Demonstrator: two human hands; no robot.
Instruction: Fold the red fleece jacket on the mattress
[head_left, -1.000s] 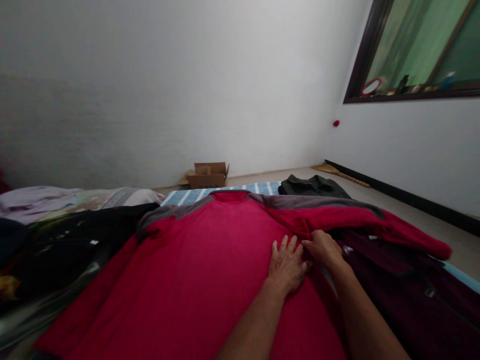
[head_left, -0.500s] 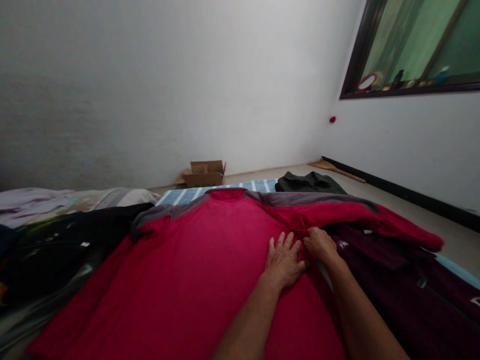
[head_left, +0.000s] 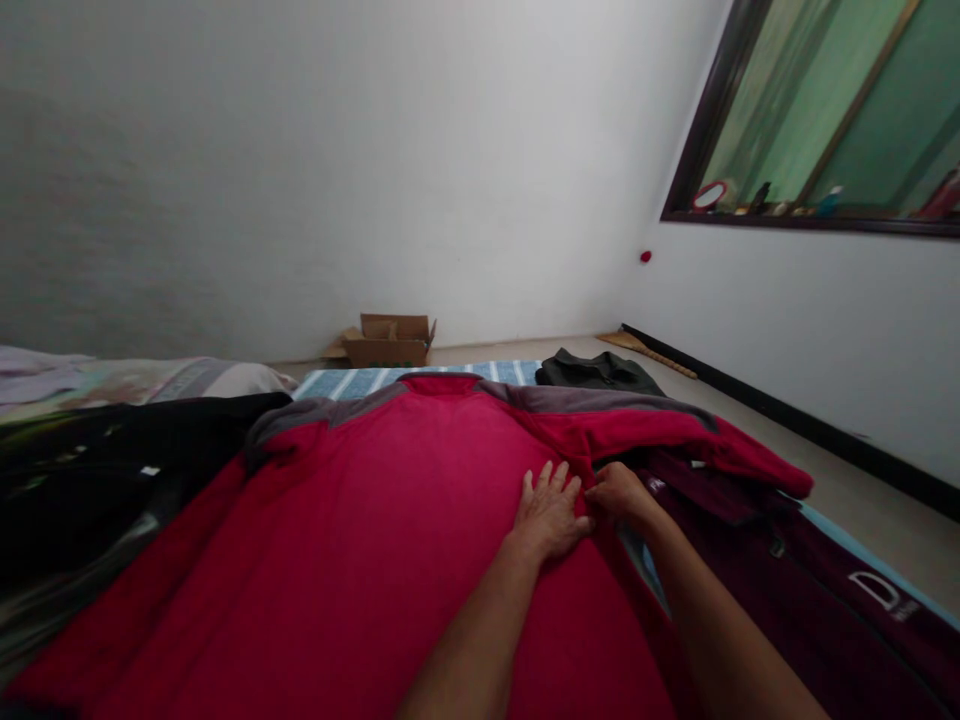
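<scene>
A red jacket with grey shoulders lies spread out, its collar at the far end and its back facing up. My left hand rests flat on it, fingers spread, near the right side seam. Just to the right, my right hand is closed, pinching the jacket's edge below the armpit. The right sleeve stretches out beyond that hand. Under the sleeve and to the right lies a dark maroon garment with white lettering.
Black clothing lies at the left, with a pale patterned cloth behind it. A folded dark garment sits on the blue striped sheet. Farther back are a cardboard box and the wall. A window is at the upper right.
The view has turned slightly right, so everything appears shifted left. My right hand has drawn the jacket's side edge a little; my left hand stays flat on the cloth.
</scene>
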